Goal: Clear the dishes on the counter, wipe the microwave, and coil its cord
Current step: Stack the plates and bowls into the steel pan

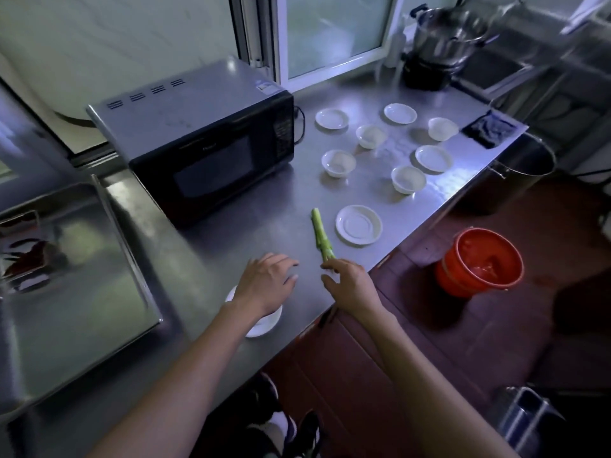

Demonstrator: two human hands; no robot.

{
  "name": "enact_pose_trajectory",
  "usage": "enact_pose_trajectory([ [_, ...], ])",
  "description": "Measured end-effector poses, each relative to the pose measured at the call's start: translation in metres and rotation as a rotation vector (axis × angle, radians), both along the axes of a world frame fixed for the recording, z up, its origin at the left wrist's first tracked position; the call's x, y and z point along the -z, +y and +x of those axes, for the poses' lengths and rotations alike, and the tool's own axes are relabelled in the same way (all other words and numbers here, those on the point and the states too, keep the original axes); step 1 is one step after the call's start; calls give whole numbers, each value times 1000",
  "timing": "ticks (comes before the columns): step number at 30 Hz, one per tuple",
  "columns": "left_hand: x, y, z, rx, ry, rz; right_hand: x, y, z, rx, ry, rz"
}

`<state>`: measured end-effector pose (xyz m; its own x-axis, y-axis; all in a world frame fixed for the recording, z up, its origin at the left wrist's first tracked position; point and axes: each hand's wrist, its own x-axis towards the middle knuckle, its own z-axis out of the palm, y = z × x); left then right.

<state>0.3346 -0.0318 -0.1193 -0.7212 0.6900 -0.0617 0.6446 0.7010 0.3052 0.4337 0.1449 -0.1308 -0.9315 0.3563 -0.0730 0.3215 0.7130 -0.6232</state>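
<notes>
One pale green stalk [321, 235] is pinched by the right hand [352, 284], pointing up-frame; the left hand [267, 282] is spread relaxed above a white bowl [264, 322].

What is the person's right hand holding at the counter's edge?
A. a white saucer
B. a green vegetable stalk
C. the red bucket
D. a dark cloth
B: the right hand pinches the near end of the green stalk, which lies on the counter; the saucer, cloth and bucket are untouched.
</notes>
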Motion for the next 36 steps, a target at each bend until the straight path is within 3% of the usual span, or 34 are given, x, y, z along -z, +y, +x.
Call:
enact_pose_trajectory([
  [19, 16, 124, -87, 95, -96, 75, -2, 98, -59, 154, -100, 27],
  [36, 5, 360, -92, 106, -62, -79, 10, 340, -58, 126, -154, 52],
])
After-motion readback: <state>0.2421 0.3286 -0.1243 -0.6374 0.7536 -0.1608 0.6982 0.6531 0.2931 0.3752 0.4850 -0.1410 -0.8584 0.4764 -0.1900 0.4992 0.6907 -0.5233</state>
